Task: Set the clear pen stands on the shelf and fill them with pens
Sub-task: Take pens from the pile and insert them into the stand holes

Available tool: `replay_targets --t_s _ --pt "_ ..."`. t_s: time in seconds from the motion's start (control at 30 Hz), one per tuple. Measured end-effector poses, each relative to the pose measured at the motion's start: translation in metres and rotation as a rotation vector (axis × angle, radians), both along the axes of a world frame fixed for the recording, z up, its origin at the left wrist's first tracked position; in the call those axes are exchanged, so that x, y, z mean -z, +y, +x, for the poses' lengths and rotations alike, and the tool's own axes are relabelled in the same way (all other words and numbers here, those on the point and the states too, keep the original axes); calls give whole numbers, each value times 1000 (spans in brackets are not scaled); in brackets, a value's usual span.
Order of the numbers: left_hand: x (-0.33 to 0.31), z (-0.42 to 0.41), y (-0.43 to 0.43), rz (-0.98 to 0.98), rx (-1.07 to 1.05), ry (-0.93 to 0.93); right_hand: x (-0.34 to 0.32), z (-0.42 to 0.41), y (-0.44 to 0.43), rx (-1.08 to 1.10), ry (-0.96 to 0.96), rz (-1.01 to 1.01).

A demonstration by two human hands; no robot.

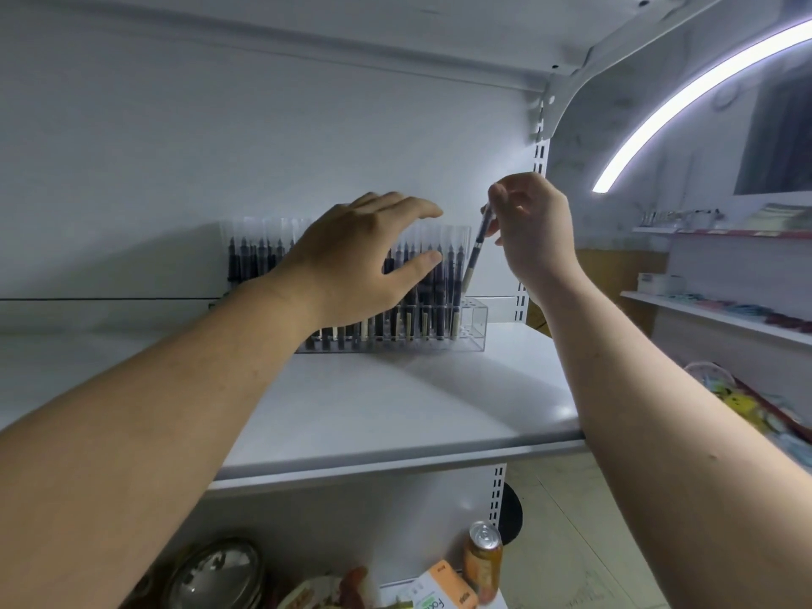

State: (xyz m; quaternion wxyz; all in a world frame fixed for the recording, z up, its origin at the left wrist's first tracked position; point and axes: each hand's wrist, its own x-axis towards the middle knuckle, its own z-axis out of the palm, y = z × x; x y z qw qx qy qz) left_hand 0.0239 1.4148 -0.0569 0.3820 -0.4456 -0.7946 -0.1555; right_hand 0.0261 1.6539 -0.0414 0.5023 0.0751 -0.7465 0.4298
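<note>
1. Location: the stand (472,320) sits on the shelf (395,410), toward the back right and near the rear wall. Whether this row is one stand or several set end to end cannot be told.
2. Appearance: the stand is a clear plastic box with a holed top plate. The loaded pens (259,257) stand upright in rows, with dark barrels, pale lower ends and clear caps. The holes at the right end are empty.
3. Right grip (531,226): thumb and fingers pinch one pen (476,248) high on its barrel. This pen is tilted, with its lower end at the top plate beside the last filled row.
4. Left grip (364,261): fingers are straight and spread, holding nothing. It is in front of the pen caps; whether it touches them cannot be told.
5. Handling, pen: probably light, stiff and smooth, so liable to slip. Hold it high on the barrel, leaving the lower end free to find a hole.
6. Handling, stand: probably rigid, brittle and top-heavy when loaded. Take hold of its base or end walls, never the pens.
7. Status: filling appears nearly complete.
</note>
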Motion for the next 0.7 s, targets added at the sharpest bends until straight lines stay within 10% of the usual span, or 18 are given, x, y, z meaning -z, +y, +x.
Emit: replay_targets --t_s 0.7 --pt "2 -5 -2 54 -29 -66 1 0 2 -5 -27 6"
